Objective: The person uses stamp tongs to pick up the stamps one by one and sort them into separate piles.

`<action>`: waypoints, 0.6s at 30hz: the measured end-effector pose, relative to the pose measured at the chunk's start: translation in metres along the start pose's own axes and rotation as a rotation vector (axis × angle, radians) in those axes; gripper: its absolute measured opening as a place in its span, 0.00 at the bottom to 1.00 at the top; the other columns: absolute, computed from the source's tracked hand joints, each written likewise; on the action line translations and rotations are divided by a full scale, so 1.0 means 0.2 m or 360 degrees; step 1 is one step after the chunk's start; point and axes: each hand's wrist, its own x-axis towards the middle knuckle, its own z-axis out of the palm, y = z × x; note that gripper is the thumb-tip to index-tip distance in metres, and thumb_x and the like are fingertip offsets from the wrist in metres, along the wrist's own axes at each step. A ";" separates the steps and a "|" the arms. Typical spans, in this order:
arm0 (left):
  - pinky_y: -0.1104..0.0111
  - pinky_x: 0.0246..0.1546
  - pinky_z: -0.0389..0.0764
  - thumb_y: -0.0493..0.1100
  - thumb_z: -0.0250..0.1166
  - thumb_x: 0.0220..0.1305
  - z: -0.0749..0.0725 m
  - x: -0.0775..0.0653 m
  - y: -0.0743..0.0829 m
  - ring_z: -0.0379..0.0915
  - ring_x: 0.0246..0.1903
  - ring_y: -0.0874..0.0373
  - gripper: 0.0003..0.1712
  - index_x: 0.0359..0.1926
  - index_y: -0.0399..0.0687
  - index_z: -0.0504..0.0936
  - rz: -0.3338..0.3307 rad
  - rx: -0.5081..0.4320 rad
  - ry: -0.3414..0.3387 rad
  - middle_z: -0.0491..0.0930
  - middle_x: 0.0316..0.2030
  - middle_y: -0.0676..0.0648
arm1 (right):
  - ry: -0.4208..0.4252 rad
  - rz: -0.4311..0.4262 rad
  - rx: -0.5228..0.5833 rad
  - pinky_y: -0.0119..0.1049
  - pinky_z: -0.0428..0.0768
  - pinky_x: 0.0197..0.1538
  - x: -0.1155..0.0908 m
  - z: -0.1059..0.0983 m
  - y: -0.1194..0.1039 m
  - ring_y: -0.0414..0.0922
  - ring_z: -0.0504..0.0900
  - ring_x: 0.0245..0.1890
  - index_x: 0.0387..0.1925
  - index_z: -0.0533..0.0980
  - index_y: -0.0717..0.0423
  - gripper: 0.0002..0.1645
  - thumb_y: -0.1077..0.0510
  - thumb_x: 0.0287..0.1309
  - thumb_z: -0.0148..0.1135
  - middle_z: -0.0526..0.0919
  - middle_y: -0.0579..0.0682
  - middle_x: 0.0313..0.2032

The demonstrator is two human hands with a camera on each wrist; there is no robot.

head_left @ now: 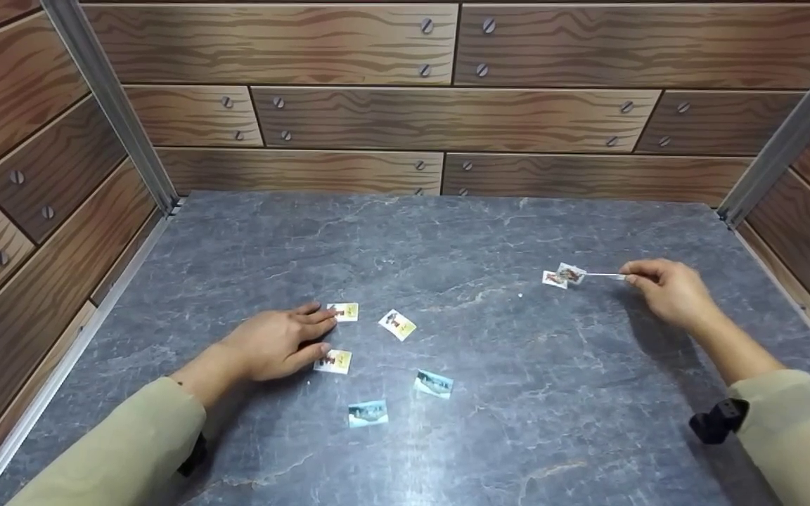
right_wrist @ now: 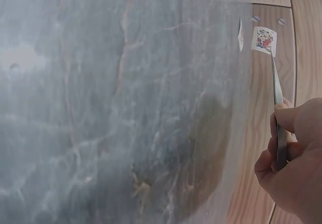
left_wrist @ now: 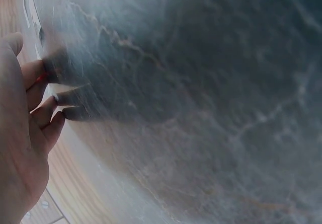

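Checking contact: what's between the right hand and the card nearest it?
Tweezers, held in the right hand, tips at the card; right wrist view.

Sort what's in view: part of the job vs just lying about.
Likely in the job:
Tweezers in the right hand
Held card at their tip
Far-side card and near-side card at the left hand

Lying untouched (may still belong):
Angled yellow-and-white card
Left blue card
Right blue card
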 end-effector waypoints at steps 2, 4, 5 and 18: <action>0.42 0.67 0.75 0.58 0.48 0.84 0.00 0.00 0.00 0.66 0.73 0.38 0.34 0.76 0.41 0.73 0.0004 0.0002 0.0007 0.70 0.75 0.44 | -0.0009 0.0003 -0.0002 0.54 0.76 0.47 0.00 0.01 0.01 0.58 0.82 0.46 0.49 0.86 0.65 0.11 0.62 0.73 0.65 0.88 0.67 0.46; 0.42 0.67 0.75 0.58 0.48 0.84 0.00 0.00 0.00 0.67 0.73 0.38 0.34 0.76 0.41 0.73 0.0009 0.0000 0.0014 0.70 0.75 0.44 | -0.0006 -0.0001 -0.0008 0.57 0.77 0.48 0.00 0.01 0.02 0.60 0.82 0.47 0.49 0.86 0.65 0.11 0.62 0.73 0.66 0.88 0.67 0.47; 0.42 0.67 0.75 0.58 0.48 0.85 0.01 0.00 -0.01 0.66 0.73 0.38 0.34 0.76 0.41 0.73 0.0011 -0.0003 0.0015 0.70 0.75 0.44 | -0.0001 -0.0005 -0.0007 0.58 0.77 0.49 0.00 0.02 0.02 0.60 0.83 0.47 0.49 0.86 0.66 0.11 0.62 0.73 0.66 0.88 0.67 0.47; 0.43 0.68 0.74 0.59 0.47 0.85 0.00 0.00 0.00 0.66 0.74 0.39 0.34 0.76 0.41 0.72 -0.0010 -0.0008 0.0005 0.69 0.76 0.45 | 0.0049 -0.0051 0.0012 0.69 0.73 0.59 0.03 0.05 0.06 0.72 0.81 0.55 0.50 0.85 0.68 0.11 0.65 0.72 0.64 0.85 0.73 0.51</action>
